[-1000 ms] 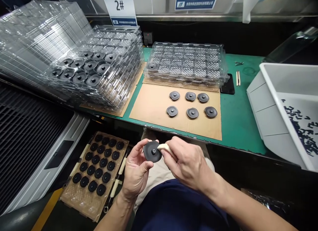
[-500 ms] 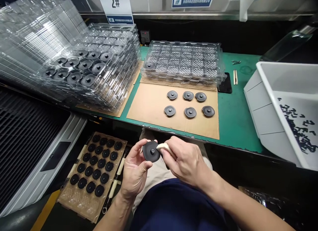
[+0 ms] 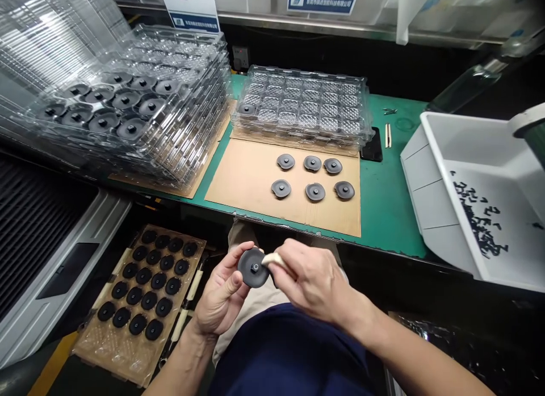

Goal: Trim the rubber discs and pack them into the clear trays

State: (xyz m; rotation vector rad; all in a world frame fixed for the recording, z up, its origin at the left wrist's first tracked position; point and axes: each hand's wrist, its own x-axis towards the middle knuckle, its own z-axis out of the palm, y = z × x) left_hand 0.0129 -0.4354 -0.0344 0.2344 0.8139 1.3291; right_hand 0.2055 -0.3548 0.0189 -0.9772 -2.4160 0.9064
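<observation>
1. Upper left: stack (image 3: 198, 121), top tray part-filled; far edge glared and cut off.
2. Lower left: tray (image 3: 113, 353), all but bottom row filled.
3. Lower centre: left hand (image 3: 220, 302) pinches disc (image 3: 250, 278); right hand (image 3: 306, 279) grips tool (image 3: 271, 259) at its rim, handle hidden. Judged mid-work.
4. Centre: six discs (image 3: 315, 192) on cardboard (image 3: 242, 177); done or pending, cannot tell.
5. Right: bin (image 3: 430, 200) of black bits (image 3: 481, 231), cut off.
</observation>
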